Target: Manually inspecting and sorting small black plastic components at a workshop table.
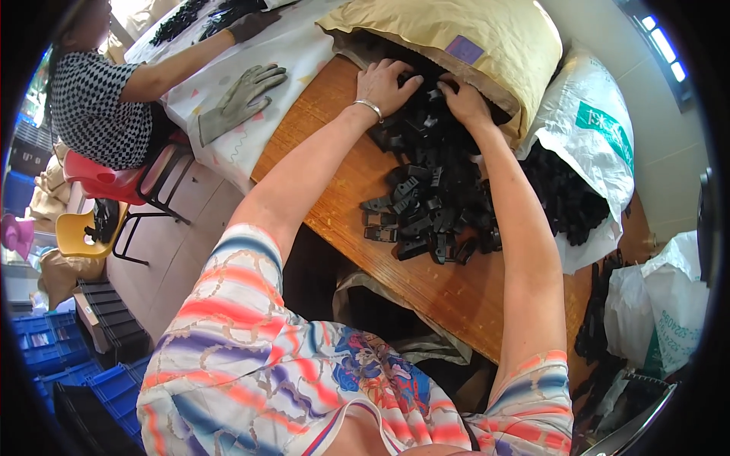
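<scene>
Right now, nearest the camera, a spill of small black plastic clips (430, 209) lies heaped on the wooden desk (426, 289) — far too many to count, dozens at least, tangled in one pile that runs up into the mouth of a tan paper sack (487, 45). They look light, stiff and a bit slick, with hooks that snag on each other, so my guess is they come away best raked in handfuls or pinched singly by the flat body.

Further up, both hands are in it. The left hand (384, 83), a silver bangle (370, 108) on the wrist, lies spread over the clips at the sack's opening, fingers loose, not clamped on anything. The right hand (465, 102) is dug into the pile just beside it; its fingertips are buried, so whether that grip is closed on a clip I cannot tell.

To the right, one white woven bag (601, 129) holds more black parts. Farther off, one grey glove (242, 97) lies on a patterned cloth, and another person (103, 99) works there.
</scene>
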Tool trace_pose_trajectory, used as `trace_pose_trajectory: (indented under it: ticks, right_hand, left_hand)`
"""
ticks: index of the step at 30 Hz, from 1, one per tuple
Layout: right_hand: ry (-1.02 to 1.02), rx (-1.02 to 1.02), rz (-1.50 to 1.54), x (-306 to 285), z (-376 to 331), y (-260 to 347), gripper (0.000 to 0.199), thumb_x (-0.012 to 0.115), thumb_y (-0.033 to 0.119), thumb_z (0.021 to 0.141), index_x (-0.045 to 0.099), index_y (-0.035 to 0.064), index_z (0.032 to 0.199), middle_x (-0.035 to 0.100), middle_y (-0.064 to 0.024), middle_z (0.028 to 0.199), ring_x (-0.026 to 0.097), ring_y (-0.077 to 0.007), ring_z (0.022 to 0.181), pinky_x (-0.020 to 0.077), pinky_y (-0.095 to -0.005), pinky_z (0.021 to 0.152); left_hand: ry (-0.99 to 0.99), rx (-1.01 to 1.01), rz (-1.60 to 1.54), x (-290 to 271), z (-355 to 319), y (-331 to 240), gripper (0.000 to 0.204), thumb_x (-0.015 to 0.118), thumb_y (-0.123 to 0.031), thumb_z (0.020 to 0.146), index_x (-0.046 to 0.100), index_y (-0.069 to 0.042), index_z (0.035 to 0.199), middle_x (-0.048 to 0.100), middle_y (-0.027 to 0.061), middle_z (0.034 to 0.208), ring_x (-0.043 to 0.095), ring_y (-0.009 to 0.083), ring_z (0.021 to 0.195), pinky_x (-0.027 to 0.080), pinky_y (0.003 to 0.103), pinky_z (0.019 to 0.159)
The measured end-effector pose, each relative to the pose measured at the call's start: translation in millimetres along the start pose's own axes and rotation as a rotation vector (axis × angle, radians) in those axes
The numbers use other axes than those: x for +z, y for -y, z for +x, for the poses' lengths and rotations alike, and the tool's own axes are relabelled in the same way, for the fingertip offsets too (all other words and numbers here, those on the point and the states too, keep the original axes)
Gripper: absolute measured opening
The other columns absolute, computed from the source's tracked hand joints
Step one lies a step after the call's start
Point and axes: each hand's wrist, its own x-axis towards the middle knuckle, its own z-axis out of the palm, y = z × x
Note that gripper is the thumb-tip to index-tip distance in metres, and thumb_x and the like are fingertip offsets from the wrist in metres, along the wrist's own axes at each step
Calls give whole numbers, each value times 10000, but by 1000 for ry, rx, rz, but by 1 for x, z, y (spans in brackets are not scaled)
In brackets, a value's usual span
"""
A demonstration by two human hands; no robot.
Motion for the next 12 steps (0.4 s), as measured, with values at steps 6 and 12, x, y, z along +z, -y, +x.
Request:
trace_pose_trajectory:
  ticks: [6,12]
  right_hand:
    - [-67,-358,-245,-7,-43,49,232,617,293,871,680,101,984,622,-107,982,589,-317,997,492,-454,805]
    - [-40,-408,-232,-15,-90,56,284,657,314,853,680,80,1012,625,-108,995,570,-311,1046,490,-431,861]
  left_hand:
    - [43,129,-76,-18,-18,-6,397,568,-488,878,689,-182,1101,647,69,1129,576,285,1100,414,435,942]
    - [319,139,-277,-44,-36,-10,415,557,-499,876,710,-160,1061,676,70,1143,570,263,1157,390,413,1016]
